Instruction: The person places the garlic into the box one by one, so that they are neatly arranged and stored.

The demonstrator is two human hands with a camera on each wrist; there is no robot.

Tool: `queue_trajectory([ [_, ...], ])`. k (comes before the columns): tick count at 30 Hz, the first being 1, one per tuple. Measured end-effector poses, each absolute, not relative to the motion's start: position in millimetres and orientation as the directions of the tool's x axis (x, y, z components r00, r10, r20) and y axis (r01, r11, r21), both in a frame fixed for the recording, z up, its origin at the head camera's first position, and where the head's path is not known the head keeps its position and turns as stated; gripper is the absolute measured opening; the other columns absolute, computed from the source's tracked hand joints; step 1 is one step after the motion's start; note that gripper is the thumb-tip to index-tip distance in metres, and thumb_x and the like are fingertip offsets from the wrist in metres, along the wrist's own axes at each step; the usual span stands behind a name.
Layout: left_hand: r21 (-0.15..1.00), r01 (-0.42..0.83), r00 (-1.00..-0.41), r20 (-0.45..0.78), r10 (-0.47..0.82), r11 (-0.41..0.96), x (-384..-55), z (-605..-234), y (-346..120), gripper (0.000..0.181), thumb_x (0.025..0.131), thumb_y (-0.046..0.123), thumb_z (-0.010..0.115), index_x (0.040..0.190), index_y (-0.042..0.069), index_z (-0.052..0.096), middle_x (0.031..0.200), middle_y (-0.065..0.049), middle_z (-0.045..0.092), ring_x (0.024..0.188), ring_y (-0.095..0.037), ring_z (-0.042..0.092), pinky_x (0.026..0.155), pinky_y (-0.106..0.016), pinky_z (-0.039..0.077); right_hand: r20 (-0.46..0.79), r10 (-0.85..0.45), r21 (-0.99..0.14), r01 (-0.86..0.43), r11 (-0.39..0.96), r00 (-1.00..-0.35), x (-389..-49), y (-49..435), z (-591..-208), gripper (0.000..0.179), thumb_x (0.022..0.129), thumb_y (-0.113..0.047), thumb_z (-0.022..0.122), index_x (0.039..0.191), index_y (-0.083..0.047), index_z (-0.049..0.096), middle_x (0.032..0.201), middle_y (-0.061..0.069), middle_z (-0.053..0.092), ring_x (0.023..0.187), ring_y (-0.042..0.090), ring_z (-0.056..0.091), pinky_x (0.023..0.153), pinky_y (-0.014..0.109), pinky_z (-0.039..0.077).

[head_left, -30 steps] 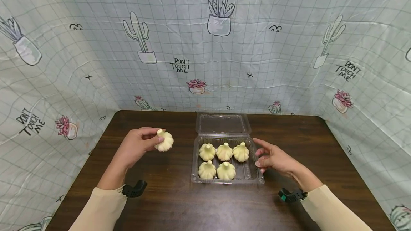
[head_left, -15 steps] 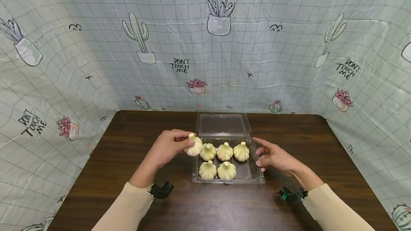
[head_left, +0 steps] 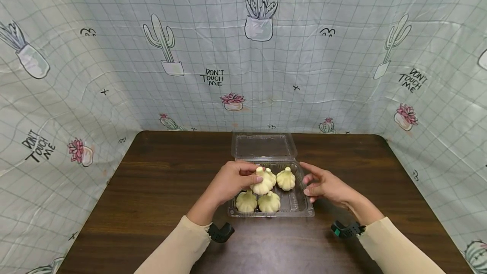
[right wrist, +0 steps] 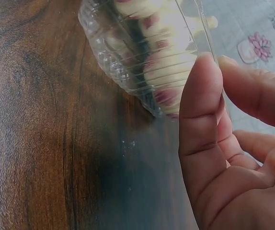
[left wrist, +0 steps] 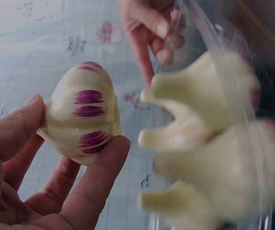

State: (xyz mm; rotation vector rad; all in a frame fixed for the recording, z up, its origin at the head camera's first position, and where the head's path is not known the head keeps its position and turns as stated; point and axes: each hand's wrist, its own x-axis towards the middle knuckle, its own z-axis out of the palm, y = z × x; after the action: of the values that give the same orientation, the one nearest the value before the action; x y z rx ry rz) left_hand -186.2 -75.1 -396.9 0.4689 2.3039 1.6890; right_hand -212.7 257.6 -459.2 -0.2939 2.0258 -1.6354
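My left hand (head_left: pixel 230 184) pinches a garlic bulb (left wrist: pixel 82 112), cream with purple streaks, between thumb and fingers. In the head view it hangs over the clear plastic clamshell container (head_left: pixel 293 203). Inside stand more bulbs, stems up: a back right bulb (head_left: pixel 286 179), a front left bulb (head_left: pixel 246 202) and a front middle bulb (head_left: pixel 269 203). The held bulb partly covers a back middle bulb (head_left: pixel 271 174); the back left spot is hidden behind my left hand. At the container's right side, my right hand (head_left: pixel 327 188) pinches the rim, with fingers (right wrist: pixel 202 105) along the wall.
The container's clear lid (head_left: pixel 264 146) lies folded back behind it. Both rest on a dark brown wooden table (head_left: pixel 171 160). A curtain printed with cacti (head_left: pixel 213 45) encloses the table at the back and sides.
My left hand has carried the garlic bulb rightward, from the table's left side past the container's left edge to above the bulbs inside. My right hand has stayed at the rim.
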Motion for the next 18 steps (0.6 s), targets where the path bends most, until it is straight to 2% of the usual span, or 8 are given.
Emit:
queue_trajectory([
  [4,0.953,0.143,-0.907,0.017,0.422,0.267,-187,-402,-58,0.029,0.097,0.014,0.078,0.122,0.0,0.078,0.114,-0.016,0.077,0.084,-0.008,0.068,0.071,-0.027,0.061,-0.256,-0.473,-0.957,0.152,0.247,-0.843,-212,257,-459,0.092,0.096,0.008,0.067,0.168,0.001,0.01,0.109,0.013,0.049,0.079,0.016,0.063,0.065,0.029,0.063],
  [10,0.927,0.201,-0.911,0.058,0.408,0.317,-186,-407,-35,0.03,0.096,0.019,0.08,0.122,0.004,0.079,0.123,-0.012,0.075,0.107,-0.019,0.072,0.081,-0.02,0.06,-0.258,-0.465,-0.956,0.154,0.25,-0.847,-212,257,-459,0.092,0.096,0.007,0.068,0.168,0.001,0.011,0.109,0.013,0.05,0.08,0.016,0.063,0.065,0.03,0.063],
  [18,0.919,0.229,-0.919,0.094,0.384,0.322,-184,-419,-10,0.029,0.092,0.018,0.083,0.118,0.004,0.081,0.12,-0.012,0.076,0.106,-0.021,0.07,0.085,-0.02,0.058,-0.256,-0.466,-0.955,0.146,0.259,-0.847,-212,258,-461,0.092,0.096,0.005,0.069,0.168,0.001,0.012,0.11,0.015,0.05,0.078,0.016,0.063,0.066,0.03,0.064],
])
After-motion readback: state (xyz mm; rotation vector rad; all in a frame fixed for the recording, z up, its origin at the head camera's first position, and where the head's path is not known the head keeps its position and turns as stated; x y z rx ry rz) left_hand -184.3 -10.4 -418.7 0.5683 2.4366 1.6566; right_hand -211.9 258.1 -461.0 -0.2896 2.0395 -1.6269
